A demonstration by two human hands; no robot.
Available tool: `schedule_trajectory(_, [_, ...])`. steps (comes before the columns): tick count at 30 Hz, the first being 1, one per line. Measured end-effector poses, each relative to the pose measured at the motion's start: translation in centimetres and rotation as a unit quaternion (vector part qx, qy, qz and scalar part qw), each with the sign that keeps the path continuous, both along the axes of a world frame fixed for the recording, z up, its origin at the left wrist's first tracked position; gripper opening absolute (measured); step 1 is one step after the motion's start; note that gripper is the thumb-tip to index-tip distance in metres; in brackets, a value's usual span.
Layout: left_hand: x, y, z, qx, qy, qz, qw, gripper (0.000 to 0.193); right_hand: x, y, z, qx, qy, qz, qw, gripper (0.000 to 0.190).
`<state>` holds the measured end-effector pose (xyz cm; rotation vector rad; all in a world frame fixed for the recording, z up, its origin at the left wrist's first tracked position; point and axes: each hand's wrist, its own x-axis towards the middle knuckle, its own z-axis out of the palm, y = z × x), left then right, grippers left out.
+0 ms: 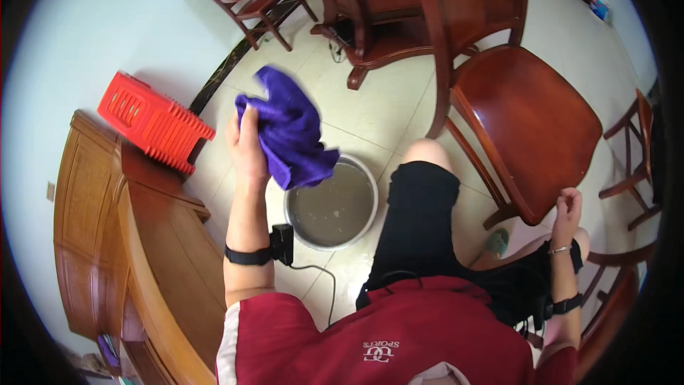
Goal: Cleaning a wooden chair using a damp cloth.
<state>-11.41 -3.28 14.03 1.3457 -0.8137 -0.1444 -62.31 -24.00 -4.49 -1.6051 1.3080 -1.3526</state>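
Observation:
A bunched purple cloth (293, 133) hangs from my left hand (248, 144), the thumb pressed on its near edge. The cloth's lower corner overlaps the rim of a round metal basin (374, 198) in this view; whether they touch I cannot tell. Murky grey water (331, 208) fills part of the basin on the tiled floor. My right hand (568, 208) is at the right beside the front edge of a wooden chair seat (526, 123), fingers loosely curled, with nothing visible in it.
Stacked red plastic stools (155, 123) stand by the wall at the left, behind a wooden bench (176, 240). A dark wooden table (395, 48) and more chairs are beyond the basin. A cable (332, 291) hangs from the device strapped to my left forearm.

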Motion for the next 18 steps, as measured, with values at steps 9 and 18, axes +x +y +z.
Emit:
schedule_trajectory(9, [7.9,7.4,-23.3,0.330,-0.005,0.098,0.939,0.032,1.8,-1.8,0.6,-0.036,0.058,-0.007,0.998,0.015])
schedule_trajectory(18, [5.7,-3.8,-23.3,0.572,-0.210,-0.049,0.791,0.053,-1.5,-9.2,1.7,0.053,0.214,-0.211,0.952,0.025])
